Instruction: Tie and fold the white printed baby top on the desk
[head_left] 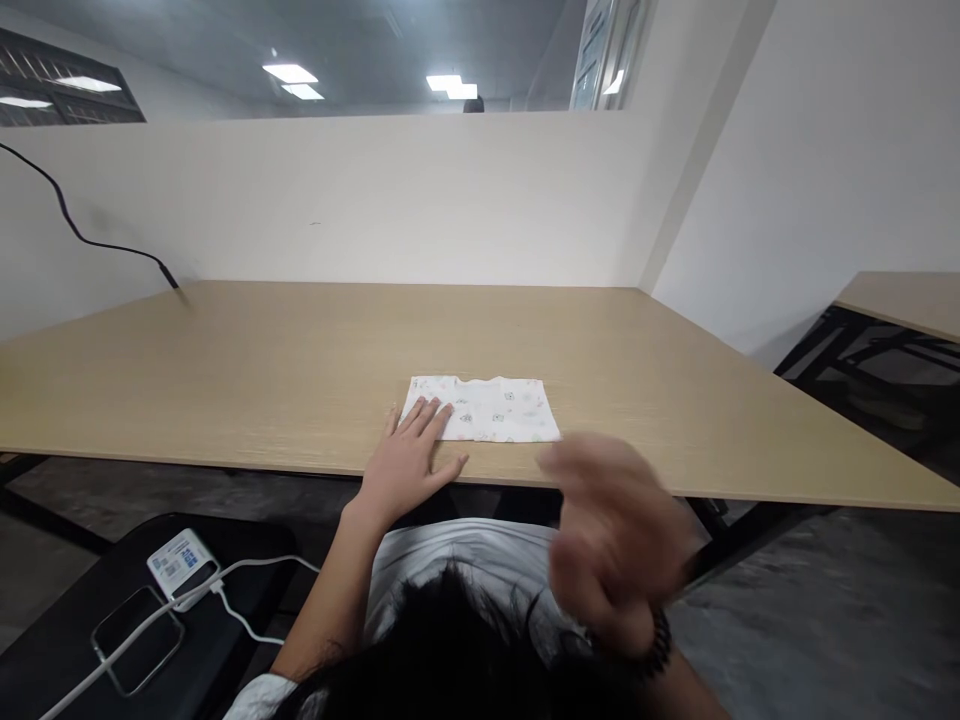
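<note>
A white cloth point(499, 408) with small printed figures lies folded into a flat rectangle near the table's front edge. My left hand point(409, 455) rests on its left end, fingers stretched out and spread, the thumb off the cloth on the bare wood. To the right, my right hand point(619, 520) is raised in front of the table edge, apart from the cloth and nearer to me. Motion smears its fingers, so their pose is unclear. A dark beaded bracelet point(656, 645) circles that wrist.
The wooden table point(315, 340) meets a white partition point(420, 200) at the back. A black cable point(112, 245) hangs at the left. On a black chair point(247, 545) lie a white boxy device point(180, 565) with white cords and a phone-shaped object point(139, 640). Another table point(907, 300) stands at right.
</note>
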